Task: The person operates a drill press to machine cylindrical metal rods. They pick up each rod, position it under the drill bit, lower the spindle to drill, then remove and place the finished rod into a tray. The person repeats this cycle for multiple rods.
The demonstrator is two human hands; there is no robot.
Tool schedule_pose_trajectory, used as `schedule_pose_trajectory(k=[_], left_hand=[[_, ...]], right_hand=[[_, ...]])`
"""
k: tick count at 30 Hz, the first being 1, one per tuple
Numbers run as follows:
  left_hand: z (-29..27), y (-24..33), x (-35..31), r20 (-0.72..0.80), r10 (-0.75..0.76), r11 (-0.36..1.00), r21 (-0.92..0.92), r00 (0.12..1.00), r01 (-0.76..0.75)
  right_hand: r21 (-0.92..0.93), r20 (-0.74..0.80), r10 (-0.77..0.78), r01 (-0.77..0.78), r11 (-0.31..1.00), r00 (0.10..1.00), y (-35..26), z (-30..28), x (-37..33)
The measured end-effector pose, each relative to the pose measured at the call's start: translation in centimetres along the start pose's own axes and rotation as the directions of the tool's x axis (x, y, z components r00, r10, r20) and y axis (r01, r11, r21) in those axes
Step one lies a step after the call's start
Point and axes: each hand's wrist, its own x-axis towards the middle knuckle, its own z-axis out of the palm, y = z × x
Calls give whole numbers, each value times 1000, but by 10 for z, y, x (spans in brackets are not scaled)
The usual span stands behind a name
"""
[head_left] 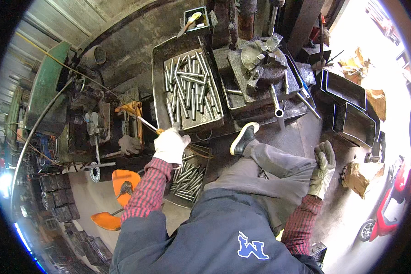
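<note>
My left hand (169, 145), in a white work glove, is closed at the near left corner of a metal tray (155, 93). A thin pale rod with a yellow part (148, 124) sticks out from its fingers up and to the left; its exact kind is unclear. Many loose steel pins (192, 89) lie in the tray, pointing various ways. Below that hand, more steel pins (188, 180) fill a lower container. My right hand (323, 170), in a worn greyish glove, rests by my bent knee, fingers stretched out and holding nothing visible.
Right of the tray stands a machine fixture (260, 61) with a protruding pipe (276, 102). A small box (197, 23) holding a brush sits behind. Metal bins (347, 91) are at right; a greyish glove shape (130, 145) and an orange chair (124, 180) are left.
</note>
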Motion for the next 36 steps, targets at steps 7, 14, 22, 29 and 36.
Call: schedule_pose_trajectory(k=[7,14,22,29,36], left_hand=[[63,-6,122,-271,-56,806,-580,961,-117],[199,-117,305,-94,46,977,214,994,-25],[172,-98,283,294,-155,911,411,943,22],[161,-75,268,320,-321,916,345,892,206],[158,-87,304,462,187,779,467,867,-418]], right_hand=[[-23,64,9,-8,1000,998,2,20,18],[-174,-3,22,-23,984,1000,-33,-4,32],[-227,-29,28,-34,973,999,-11,-25,54],[-330,29,-32,40,943,999,-35,13,77],[-267,-46,52,-63,962,998,-43,6,52]])
